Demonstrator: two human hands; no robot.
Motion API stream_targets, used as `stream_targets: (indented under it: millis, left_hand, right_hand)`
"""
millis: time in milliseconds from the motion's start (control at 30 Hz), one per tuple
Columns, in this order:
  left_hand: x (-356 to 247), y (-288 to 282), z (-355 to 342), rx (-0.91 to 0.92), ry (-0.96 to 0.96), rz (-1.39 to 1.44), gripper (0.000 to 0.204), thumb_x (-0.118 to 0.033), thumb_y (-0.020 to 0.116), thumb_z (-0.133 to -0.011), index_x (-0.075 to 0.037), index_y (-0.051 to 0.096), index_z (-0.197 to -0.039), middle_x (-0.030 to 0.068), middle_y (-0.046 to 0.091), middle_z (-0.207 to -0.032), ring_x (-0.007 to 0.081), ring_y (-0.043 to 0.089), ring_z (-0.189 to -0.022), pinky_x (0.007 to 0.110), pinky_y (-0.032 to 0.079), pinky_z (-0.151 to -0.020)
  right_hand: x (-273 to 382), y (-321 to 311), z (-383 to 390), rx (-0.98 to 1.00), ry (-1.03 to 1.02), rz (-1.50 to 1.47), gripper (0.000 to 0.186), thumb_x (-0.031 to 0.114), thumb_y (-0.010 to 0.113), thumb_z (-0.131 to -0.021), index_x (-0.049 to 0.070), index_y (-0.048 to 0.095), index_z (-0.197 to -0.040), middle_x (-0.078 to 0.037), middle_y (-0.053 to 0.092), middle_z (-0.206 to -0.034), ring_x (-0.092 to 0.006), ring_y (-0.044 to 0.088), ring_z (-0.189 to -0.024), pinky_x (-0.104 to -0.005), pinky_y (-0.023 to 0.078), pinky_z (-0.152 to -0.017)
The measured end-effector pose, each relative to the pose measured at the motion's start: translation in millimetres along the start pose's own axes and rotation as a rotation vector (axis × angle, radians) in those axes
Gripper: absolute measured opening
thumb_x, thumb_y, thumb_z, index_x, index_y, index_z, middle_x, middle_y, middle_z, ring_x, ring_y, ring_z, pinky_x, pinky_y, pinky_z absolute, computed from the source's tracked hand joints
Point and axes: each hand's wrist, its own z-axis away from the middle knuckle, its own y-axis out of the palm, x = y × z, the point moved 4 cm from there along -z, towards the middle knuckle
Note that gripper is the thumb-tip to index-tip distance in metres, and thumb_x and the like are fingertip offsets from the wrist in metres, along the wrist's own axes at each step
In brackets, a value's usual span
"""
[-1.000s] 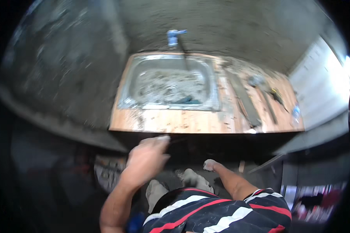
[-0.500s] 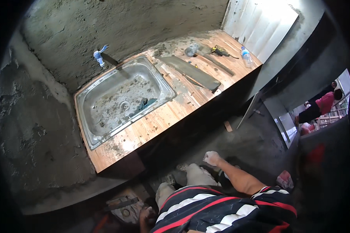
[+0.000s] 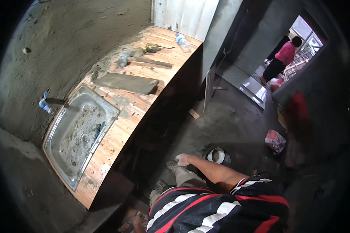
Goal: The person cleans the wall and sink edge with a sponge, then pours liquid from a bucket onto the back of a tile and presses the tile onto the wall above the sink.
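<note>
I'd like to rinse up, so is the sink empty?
Not empty: the sink holds scattered grey debris across its bottom and a dark teal scrap.

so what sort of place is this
Probably a kitchen under construction: a grit-strewn metal sink set in a wood-look counter, with a blue tap at the rough, bare wall.

I watch through a head-worn fisheye, the left of a pair, pitched steeply down over the person's front. The shirt (image 3: 217, 209) fills six o'clock, very near the lens. Beyond it lie the right hand (image 3: 182, 159), at six below centre, and the left hand (image 3: 139, 218), between six and seven by the lower edge. The counter (image 3: 113, 149) slants from about half past seven to twelve, farther off. My sight reaches deepest toward two, to a co-worker (image 3: 285, 56).
</note>
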Motion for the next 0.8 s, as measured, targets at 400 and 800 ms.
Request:
stream_targets:
  millis: [400, 800]
  left_hand:
    - [-408, 215, -15, 0.616, -0.102, 0.690, 0.091, -0.077, 0.044, -0.093, 0.000, 0.049, -0.142, 0.0186, 0.057, -0.139, 0.0310, 0.056, -0.126, 0.052, 0.043, -0.106]
    - [-362, 163, -57, 0.213, 0.277, -0.476, 0.059, -0.035, 0.069, -0.090, 0.004, 0.059, -0.134, 0.0242, 0.064, -0.133, 0.0362, 0.060, -0.126, 0.043, 0.049, -0.103]
  right_hand:
    - [124, -114, 55, -0.618, -0.451, -0.251, 0.064, 0.052, 0.063, -0.093, 0.010, 0.056, -0.141, -0.018, 0.048, -0.151, -0.0353, 0.046, -0.140, -0.0515, 0.039, -0.111]
    - [-185, -4, 98, -0.188, 0.390, -0.057, 0.022, 0.016, 0.058, -0.084, 0.000, 0.072, -0.093, -0.024, 0.071, -0.095, -0.0426, 0.069, -0.090, -0.0546, 0.054, -0.075]
